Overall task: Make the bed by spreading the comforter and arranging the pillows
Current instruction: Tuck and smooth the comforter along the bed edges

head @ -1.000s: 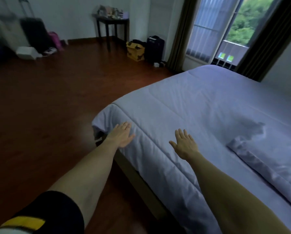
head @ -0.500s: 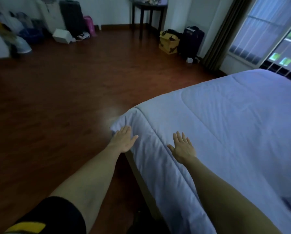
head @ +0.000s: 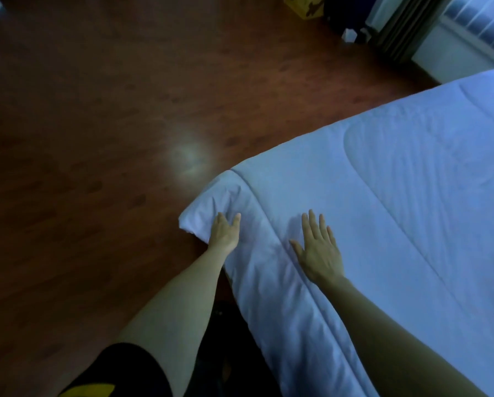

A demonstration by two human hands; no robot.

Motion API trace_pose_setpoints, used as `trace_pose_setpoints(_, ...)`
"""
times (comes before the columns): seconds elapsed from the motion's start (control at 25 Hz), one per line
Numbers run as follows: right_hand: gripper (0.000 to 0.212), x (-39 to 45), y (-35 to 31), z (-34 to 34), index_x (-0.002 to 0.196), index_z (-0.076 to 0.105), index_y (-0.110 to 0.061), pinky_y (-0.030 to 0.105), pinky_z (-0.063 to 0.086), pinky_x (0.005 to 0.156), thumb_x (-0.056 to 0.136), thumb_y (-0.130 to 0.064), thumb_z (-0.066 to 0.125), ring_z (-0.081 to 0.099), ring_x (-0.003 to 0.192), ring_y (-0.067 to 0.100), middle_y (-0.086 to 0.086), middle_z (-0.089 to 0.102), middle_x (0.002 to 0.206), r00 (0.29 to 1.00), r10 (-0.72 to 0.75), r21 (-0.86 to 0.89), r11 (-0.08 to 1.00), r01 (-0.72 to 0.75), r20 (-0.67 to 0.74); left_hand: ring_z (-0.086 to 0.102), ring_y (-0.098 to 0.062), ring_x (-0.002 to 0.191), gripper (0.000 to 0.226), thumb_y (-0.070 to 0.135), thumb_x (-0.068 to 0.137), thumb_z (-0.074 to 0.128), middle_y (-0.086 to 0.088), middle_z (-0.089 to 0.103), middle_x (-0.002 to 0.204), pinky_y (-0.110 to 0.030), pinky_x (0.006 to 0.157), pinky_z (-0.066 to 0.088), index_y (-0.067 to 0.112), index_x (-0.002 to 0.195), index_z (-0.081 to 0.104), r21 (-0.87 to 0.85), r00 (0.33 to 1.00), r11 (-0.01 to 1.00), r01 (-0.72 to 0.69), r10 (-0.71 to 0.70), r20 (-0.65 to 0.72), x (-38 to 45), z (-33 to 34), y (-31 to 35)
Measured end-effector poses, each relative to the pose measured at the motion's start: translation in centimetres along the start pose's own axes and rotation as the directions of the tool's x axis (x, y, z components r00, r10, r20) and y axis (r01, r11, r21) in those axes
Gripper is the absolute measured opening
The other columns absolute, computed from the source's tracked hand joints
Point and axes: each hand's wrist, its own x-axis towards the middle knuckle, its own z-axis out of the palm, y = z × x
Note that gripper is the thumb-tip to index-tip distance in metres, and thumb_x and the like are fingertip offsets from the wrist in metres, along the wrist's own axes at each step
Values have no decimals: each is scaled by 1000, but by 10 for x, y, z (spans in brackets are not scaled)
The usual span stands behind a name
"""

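Comforter (head: 397, 196) was spread flat over the bed, filling the right half of the head view, with its near corner (head: 208, 207) bulging out over the wooden floor (head: 97, 138). From that corner one edge ran down-right toward the camera along the bed's side, the other up-right toward the curtain (head: 397, 27). Quilt seams and the long axis followed the near side edge; which end was the head couldn't be told. Left hand (head: 224, 234) lay on the corner at the drop-off, fingers straight, thumb out, gripping nothing. Right hand (head: 319, 250) was palm-down with fingers spread, flat on top just inside the border seam, also gripping nothing. Floor left of the bed was open, with a glare spot near the corner. A yellow box (head: 304, 5) and dark bags sat well away, by the curtain.
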Motion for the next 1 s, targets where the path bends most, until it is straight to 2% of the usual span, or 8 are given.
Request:
trace_pose_setpoints(0.12,71,27,1,15,154,3,-14,36,2,121,98,-52,28,-4,150,24,2,-1,162,995,97,48,994,-95,-22,37,-34,138,71,49,96,41,-18,35,151,-42,114,32,2,147,29,-33,997,998,44,-46,-58,49,21,9)
trace_pose_setpoints(0.24,75,39,-1,31,154,5,-14,36,3,121,96,-58,23,-2,150,24,2,1,162,986,169,116,979,-167,-5,60,-36,109,52,45,90,55,-21,62,116,-43,92,49,-2,111,61,-149,990,987,65,-83,-116,71,47,6)
trace_pose_setpoints(0.36,84,41,-4,43,154,8,-12,37,5,121,89,-65,13,2,150,25,5,5,162,981,192,121,974,-190,-3,63,-38,94,40,35,92,57,-27,65,98,-41,80,48,-5,90,60,-205,984,978,37,-71,-161,78,51,2)
trace_pose_setpoints(0.52,80,37,-6,36,153,12,-10,39,7,121,94,-61,26,4,149,27,7,8,162,981,193,139,972,-191,-5,61,-29,88,36,31,99,44,-17,65,88,-37,76,42,1,85,57,-32,976,981,-193,189,-104,63,10,-3)
trace_pose_setpoints(0.68,84,32,-1,17,153,14,-9,39,5,120,89,-64,18,3,149,28,8,9,161,973,225,211,954,-211,-42,41,-17,60,37,26,100,42,5,37,56,-28,58,24,10,68,37,66,883,901,-428,433,-182,28,-35,-6)
trace_pose_setpoints(0.76,81,29,3,12,153,13,-9,37,3,121,93,-63,20,1,150,26,7,7,162,971,232,189,957,-218,-53,39,-17,58,37,24,101,42,4,34,55,-28,58,24,11,66,35,132,864,885,-447,465,-195,26,-50,-20)
trace_pose_setpoints(0.84,76,31,6,11,154,12,-9,37,2,121,97,-57,28,0,150,25,7,6,162,972,230,164,962,-220,-45,46,-22,62,35,25,100,43,-6,45,60,-30,61,28,11,68,39,192,882,890,-413,444,-159,31,-55,-37)
trace_pose_setpoints(1.0,73,33,8,16,153,12,-10,40,4,121,97,-52,34,2,150,28,7,8,162,966,259,135,957,-255,-19,58,-31,88,32,34,98,45,-17,62,91,-34,68,35,9,80,49,286,964,942,-174,222,-145,49,-41,-33)
